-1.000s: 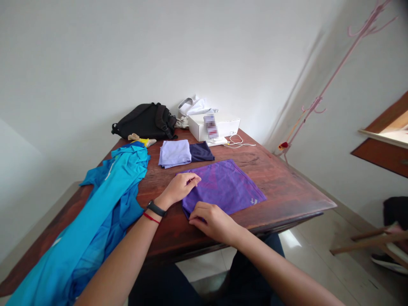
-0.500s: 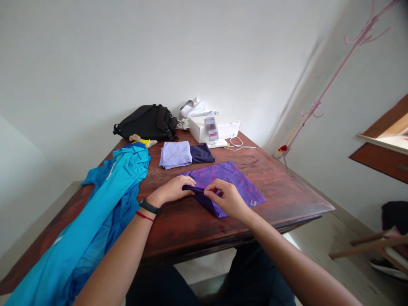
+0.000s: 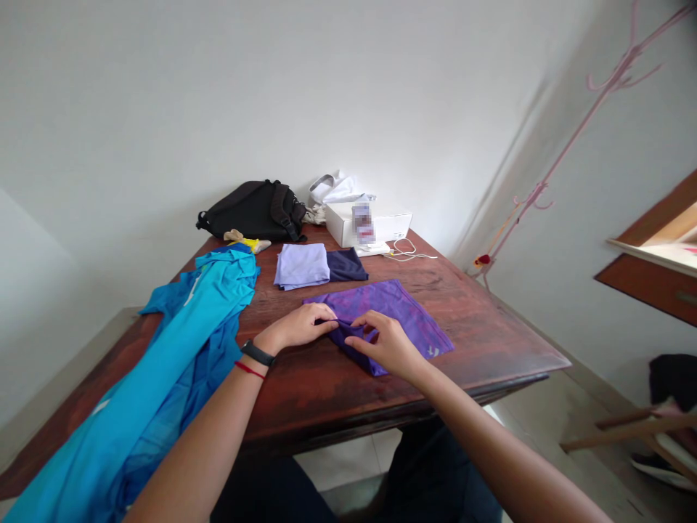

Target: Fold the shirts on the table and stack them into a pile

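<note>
A purple cloth (image 3: 395, 312) lies flat on the wooden table (image 3: 321, 392), its near corner turned up and folded over. My left hand (image 3: 294, 327) pinches the folded edge at the cloth's left side. My right hand (image 3: 384, 347) rests on the fold with its fingers gripping the fabric. A black band and a red string circle my left wrist. To the left of that hand lies a crumpled turquoise garment (image 3: 190, 341). Beyond the hands sit a folded lavender cloth (image 3: 301, 266) and a folded navy cloth (image 3: 347, 265).
At the far end of the table are a black backpack (image 3: 253, 212), a white box (image 3: 370, 225) with a white cable (image 3: 408, 250), and a white crumpled item (image 3: 335, 190). A pink coat rack (image 3: 549, 174) stands by the wall at right, beyond the table's right edge.
The purple cloth's near corner stays folded over, and both hands still hold it. The fold has shifted slightly, and my right hand has moved a little lower on it.
</note>
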{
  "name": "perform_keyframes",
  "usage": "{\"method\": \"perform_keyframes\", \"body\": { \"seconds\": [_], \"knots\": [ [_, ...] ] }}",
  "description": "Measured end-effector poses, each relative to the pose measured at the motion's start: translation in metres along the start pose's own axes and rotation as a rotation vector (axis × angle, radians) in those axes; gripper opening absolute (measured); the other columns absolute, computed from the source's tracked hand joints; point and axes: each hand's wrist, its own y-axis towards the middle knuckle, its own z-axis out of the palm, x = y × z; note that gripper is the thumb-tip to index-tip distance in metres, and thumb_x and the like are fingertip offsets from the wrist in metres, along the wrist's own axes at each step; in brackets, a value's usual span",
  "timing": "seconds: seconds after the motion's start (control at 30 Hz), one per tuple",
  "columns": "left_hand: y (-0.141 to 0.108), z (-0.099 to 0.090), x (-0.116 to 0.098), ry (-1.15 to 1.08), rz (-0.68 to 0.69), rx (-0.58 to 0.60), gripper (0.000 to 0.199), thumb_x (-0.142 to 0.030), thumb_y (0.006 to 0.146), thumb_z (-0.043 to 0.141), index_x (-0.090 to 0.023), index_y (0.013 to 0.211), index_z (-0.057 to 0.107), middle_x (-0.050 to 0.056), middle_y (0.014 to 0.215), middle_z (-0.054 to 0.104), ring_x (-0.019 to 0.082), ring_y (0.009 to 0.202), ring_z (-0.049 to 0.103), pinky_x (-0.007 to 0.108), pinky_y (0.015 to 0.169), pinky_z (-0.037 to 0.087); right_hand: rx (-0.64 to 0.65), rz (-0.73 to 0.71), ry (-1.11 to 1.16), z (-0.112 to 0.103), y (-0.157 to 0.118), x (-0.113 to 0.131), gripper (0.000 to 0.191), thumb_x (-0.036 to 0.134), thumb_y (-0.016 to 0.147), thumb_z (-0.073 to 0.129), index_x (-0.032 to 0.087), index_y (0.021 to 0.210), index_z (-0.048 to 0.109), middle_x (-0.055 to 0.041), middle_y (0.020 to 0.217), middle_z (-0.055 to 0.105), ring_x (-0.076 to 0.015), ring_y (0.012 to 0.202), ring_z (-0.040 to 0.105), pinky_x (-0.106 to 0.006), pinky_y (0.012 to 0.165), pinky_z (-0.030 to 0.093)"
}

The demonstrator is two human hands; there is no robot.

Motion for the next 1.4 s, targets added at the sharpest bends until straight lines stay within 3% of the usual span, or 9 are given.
{"method": "perform_keyframes", "body": {
  "seconds": [0.13, 0.3, 0.47, 0.63, 0.73, 1.0, 1.1, 1.2, 1.4],
  "knots": [
    [-0.002, 0.000, 0.001, 0.024, -0.008, 0.015, 0.027, -0.041, 0.100, 0.060, -0.023, 0.111, 0.077, 0.008, 0.115, 0.075, 0.022, 0.108, 0.069, 0.033, 0.100, 0.049, 0.002, 0.013, -0.064, 0.001, 0.002, 0.002, 0.015, 0.032, 0.087, 0.074, 0.018, 0.088, 0.069, -0.0029, 0.085, 0.072, -0.0164, 0.072, 0.065, -0.027, 0.067, 0.050],
    [-0.005, -0.002, 0.006, 0.143, -0.064, 0.009, 0.062, -0.037, 0.065, 0.094, -0.023, 0.122, 0.073, 0.015, 0.146, 0.059, 0.035, 0.136, 0.054, 0.047, 0.114, 0.042, -0.030, 0.043, -0.068, -0.006, 0.003, 0.011, 0.011, 0.028, 0.088, 0.070, 0.020, 0.081, 0.066, 0.0015, 0.072, 0.068, -0.0149, 0.064, 0.062, -0.026, 0.064, 0.046],
    [-0.008, -0.007, 0.020, 0.245, -0.052, -0.094, 0.030, -0.009, 0.083, 0.068, -0.025, 0.106, 0.078, 0.009, 0.134, 0.068, 0.027, 0.128, 0.061, 0.042, 0.113, 0.044, -0.047, 0.053, -0.017, -0.017, -0.005, 0.026, 0.007, 0.026, 0.087, 0.070, 0.021, 0.085, 0.066, 0.0016, 0.073, 0.069, -0.0149, 0.064, 0.064, -0.025, 0.065, 0.049],
    [-0.011, -0.012, 0.033, 0.214, -0.054, -0.128, 0.029, -0.008, 0.086, 0.057, -0.023, 0.096, 0.080, 0.009, 0.124, 0.073, 0.025, 0.120, 0.066, 0.040, 0.109, 0.048, -0.077, 0.068, 0.010, -0.029, -0.024, 0.042, 0.022, 0.029, 0.085, 0.075, 0.022, 0.106, 0.074, -0.0005, 0.077, 0.074, -0.0180, 0.069, 0.070, -0.027, 0.067, 0.055],
    [-0.011, -0.013, 0.034, 0.147, -0.059, -0.133, 0.022, -0.016, 0.090, 0.059, -0.023, 0.095, 0.080, 0.009, 0.124, 0.074, 0.025, 0.119, 0.068, 0.041, 0.109, 0.049, -0.099, 0.110, 0.037, -0.039, -0.042, 0.047, 0.022, 0.034, 0.086, 0.075, 0.025, 0.105, 0.079, -0.0032, 0.083, 0.080, -0.0219, 0.075, 0.076, -0.029, 0.070, 0.059],
    [-0.006, -0.026, -0.015, -0.258, -0.004, -0.035, 0.025, -0.035, 0.098, 0.060, -0.024, 0.113, 0.077, 0.009, 0.135, 0.069, 0.026, 0.131, 0.060, 0.044, 0.116, 0.043, -0.307, 0.213, 0.056, -0.081, -0.115, 0.039, 0.014, 0.041, 0.084, 0.076, 0.031, 0.087, 0.085, -0.0043, 0.083, 0.082, -0.0265, 0.075, 0.078, -0.032, 0.067, 0.064],
    [0.003, -0.014, -0.037, -0.401, -0.058, -0.055, 0.032, -0.044, 0.100, 0.056, -0.021, 0.112, 0.075, 0.010, 0.120, 0.075, 0.027, 0.115, 0.068, 0.041, 0.104, 0.052, -0.378, 0.286, 0.111, -0.098, -0.140, 0.027, 0.019, 0.045, 0.084, 0.076, 0.028, 0.088, 0.084, -0.0068, 0.085, 0.081, -0.0256, 0.073, 0.077, -0.031, 0.063, 0.063],
    [0.020, 0.011, -0.054, -0.393, -0.111, -0.200, 0.038, -0.050, 0.101, 0.051, -0.019, 0.102, 0.073, 0.008, 0.100, 0.077, 0.024, 0.092, 0.070, 0.035, 0.087, 0.056, -0.460, 0.386, 0.234, -0.111, -0.149, 0.009, 0.028, 0.049, 0.082, 0.078, 0.023, 0.089, 0.081, -0.0086, 0.081, 0.079, -0.0231, 0.067, 0.075, -0.029, 0.058, 0.062],
    [0.066, 0.049, -0.060, -0.253, -0.205, -0.401, 0.035, -0.046, 0.103, 0.047, -0.019, 0.103, 0.068, 0.009, 0.106, 0.075, 0.025, 0.098, 0.069, 0.034, 0.089, 0.051, -0.543, 0.514, 0.475, -0.123, -0.113, -0.051, 0.042, 0.054, 0.074, 0.082, 0.019, 0.093, 0.070, -0.0012, 0.067, 0.069, -0.0148, 0.053, 0.063, -0.026, 0.050, 0.057]
  ]
}}
